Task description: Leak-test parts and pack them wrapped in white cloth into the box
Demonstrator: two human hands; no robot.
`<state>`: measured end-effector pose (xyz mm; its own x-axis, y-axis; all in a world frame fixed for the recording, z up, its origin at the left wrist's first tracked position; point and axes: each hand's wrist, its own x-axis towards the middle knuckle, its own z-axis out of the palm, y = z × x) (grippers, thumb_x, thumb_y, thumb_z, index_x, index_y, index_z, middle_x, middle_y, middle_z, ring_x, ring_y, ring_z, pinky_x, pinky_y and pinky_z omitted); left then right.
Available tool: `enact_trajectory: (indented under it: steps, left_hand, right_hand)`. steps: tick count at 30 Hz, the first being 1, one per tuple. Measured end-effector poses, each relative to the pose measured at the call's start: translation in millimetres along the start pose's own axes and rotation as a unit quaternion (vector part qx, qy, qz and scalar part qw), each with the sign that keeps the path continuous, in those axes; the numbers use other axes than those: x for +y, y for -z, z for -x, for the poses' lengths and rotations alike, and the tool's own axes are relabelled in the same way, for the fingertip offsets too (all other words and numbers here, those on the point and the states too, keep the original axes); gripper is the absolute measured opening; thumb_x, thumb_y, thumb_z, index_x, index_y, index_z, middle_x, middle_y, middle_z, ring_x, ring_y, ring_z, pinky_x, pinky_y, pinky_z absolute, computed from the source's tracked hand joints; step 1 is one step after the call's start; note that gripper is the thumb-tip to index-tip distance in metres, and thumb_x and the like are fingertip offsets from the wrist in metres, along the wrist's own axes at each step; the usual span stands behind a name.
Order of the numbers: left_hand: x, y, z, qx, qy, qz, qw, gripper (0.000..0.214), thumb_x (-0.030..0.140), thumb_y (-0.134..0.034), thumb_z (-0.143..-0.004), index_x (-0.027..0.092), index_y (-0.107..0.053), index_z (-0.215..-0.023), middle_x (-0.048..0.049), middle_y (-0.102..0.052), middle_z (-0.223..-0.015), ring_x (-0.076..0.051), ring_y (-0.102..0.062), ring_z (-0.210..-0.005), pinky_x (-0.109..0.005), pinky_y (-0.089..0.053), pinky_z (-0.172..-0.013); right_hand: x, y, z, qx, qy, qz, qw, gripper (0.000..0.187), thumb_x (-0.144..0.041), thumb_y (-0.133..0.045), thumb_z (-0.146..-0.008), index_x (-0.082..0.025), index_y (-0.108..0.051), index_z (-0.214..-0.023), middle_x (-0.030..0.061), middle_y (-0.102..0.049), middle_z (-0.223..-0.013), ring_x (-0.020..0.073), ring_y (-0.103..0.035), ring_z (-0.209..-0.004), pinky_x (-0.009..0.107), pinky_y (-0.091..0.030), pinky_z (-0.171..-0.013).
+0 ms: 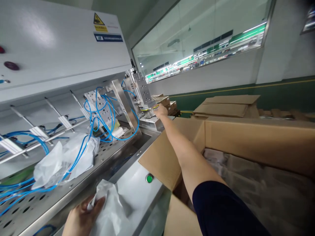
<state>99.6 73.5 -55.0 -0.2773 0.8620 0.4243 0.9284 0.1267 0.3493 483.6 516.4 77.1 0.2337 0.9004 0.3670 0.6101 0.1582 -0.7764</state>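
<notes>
Near left, grasping a partly cropped white bag (110, 205) with left hand (82, 214); far off, cannot tell blurred grip of right hand (161, 112).

1 camera on the head looks forward and down, the machine (56, 49) along its left and the box (258, 137) close at lower right. The left hand (82, 213) is near; the right hand (161, 111) is farther. The window (197, 36), well beyond, slopes up rightward.

Lower frame, left of centre, a thin, crinkled, plastic-looking bag (110, 205); right, a matt cardboard carton (258, 137); upper left, a smooth, glossy machine cabinet (66, 42); lower left, a perforated metal benchtop (17, 217).
</notes>
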Motion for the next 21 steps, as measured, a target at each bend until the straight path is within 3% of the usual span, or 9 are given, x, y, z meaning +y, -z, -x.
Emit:
enact_trajectory:
  steps: [7,12,16,21]
  left_hand:
    - [15,4.3,5,0.012,0.027,0.002,1.000,0.047,0.070,-0.064,-0.084,0.028,-0.080,-0.099,-0.0045,-0.081,-0.094,-0.035,-0.077,-0.097,-0.036,-0.066,-0.074]
    - [14,3.7,4,0.032,0.052,-0.030,0.998,0.048,0.069,-0.067,-0.084,0.027,-0.081,-0.100,-0.0047,-0.081,-0.095,-0.035,-0.077,-0.098,-0.037,-0.065,-0.073]
    - [12,2.7,6,0.017,0.067,-0.038,0.997,0.048,0.069,-0.066,-0.085,0.026,-0.080,-0.101,-0.0042,-0.077,-0.076,-0.034,-0.077,-0.083,-0.037,-0.063,-0.066]
    - [20,6.2,7,0.012,0.049,-0.019,0.999,0.044,0.067,-0.068,-0.084,0.027,-0.079,-0.099,-0.0015,-0.071,-0.064,-0.031,-0.075,-0.071,-0.032,-0.059,-0.059]
  right_hand:
    - [19,-7,19,0.007,0.033,-0.023,0.999,0.061,-0.034,-0.070,-0.094,-0.020,-0.048,-0.149,0.0089,-0.067,-0.145,0.0260,-0.063,-0.132,0.036,-0.046,-0.114]
    - [15,-7,21,-0.016,0.027,-0.010,0.999,0.057,-0.035,-0.071,-0.094,-0.022,-0.050,-0.145,0.0086,-0.068,-0.144,0.0288,-0.062,-0.133,0.046,-0.043,-0.117]
    - [16,-6,13,-0.035,0.017,0.012,0.999,0.055,-0.034,-0.071,-0.094,-0.021,-0.052,-0.144,0.0139,-0.069,-0.141,0.0343,-0.060,-0.136,0.056,-0.041,-0.117]
    - [25,-5,7,-0.050,0.039,0.039,0.997,0.053,-0.035,-0.076,-0.089,-0.020,-0.059,-0.136,0.0170,-0.068,-0.138,0.0376,-0.059,-0.134,0.060,-0.048,-0.111]
